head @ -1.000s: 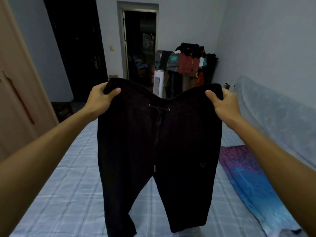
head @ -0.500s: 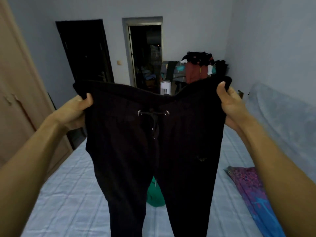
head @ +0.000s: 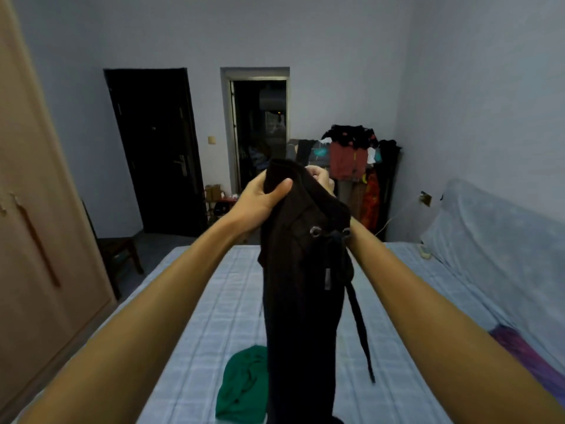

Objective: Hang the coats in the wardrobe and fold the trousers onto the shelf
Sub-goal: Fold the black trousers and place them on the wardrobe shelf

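Observation:
The black drawstring trousers (head: 301,301) hang folded lengthwise in front of me, legs together, over the bed. My left hand (head: 263,195) grips the waistband at its top, thumb across the cloth. My right hand (head: 321,175) is mostly hidden behind the waistband; only curled fingers show at the same corner, holding the fabric. A drawstring dangles down the right side. The beige wardrobe (head: 36,240) stands at the left with its doors closed.
The bed with a pale checked sheet (head: 220,301) lies below. A green garment (head: 241,387) sits on it near me, a purple-blue cloth (head: 526,356) at the right. A clothes rack (head: 354,154) stands by the far wall, a wooden chair (head: 119,255) beside the wardrobe.
My hands came together, bringing the two sides of the waistband against each other, so the spread trousers are now folded in half lengthwise. The view tilted up.

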